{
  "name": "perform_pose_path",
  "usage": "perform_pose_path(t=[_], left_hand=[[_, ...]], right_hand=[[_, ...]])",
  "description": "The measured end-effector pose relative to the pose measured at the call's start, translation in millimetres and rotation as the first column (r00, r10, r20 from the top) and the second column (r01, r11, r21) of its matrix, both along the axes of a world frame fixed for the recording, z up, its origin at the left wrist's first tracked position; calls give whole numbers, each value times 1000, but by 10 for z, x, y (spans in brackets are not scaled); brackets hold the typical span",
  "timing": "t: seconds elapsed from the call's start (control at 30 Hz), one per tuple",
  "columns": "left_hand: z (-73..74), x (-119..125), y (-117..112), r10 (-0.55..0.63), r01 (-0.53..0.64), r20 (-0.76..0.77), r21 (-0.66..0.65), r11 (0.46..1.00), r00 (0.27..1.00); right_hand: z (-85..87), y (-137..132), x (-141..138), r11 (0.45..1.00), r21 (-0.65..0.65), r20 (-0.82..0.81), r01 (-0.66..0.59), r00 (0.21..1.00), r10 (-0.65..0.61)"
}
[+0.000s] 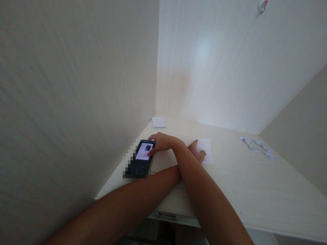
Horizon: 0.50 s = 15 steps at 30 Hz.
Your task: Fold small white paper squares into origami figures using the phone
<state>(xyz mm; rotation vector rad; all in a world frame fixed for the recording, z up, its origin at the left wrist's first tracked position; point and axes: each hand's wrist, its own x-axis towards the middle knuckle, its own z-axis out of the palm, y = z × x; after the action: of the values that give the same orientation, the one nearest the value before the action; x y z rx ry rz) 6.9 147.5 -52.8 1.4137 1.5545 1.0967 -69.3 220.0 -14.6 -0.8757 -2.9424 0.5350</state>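
My forearms cross over the desk, the right one lying on top of the left. My right hand (163,141) reaches to the left and grips a smartphone (139,166) at its upper right edge, the thumb on the lit screen and another finger at the top corner. The phone's lower part is pixelated. On the other side, my left hand (197,152) rests on the left part of a white sheet of paper (207,151), with its thumb and a finger apart. Its remaining fingers are hidden.
A small white pad or folded paper (158,122) lies in the far left corner of the desk (230,190). Several small whitish pieces (257,146), blurred, are spread at the right. Pale panels (204,85) rise around the desk; a metal ring or hook (262,6) is fixed high up.
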Motion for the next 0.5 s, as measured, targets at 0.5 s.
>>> perform_pose_path(t=[0.5], left_hand=[[-24, -2, -2, 40, -40, 102, -4, 999, 994]], right_hand=[[4, 4, 2, 999, -32, -18, 18, 1000, -18]])
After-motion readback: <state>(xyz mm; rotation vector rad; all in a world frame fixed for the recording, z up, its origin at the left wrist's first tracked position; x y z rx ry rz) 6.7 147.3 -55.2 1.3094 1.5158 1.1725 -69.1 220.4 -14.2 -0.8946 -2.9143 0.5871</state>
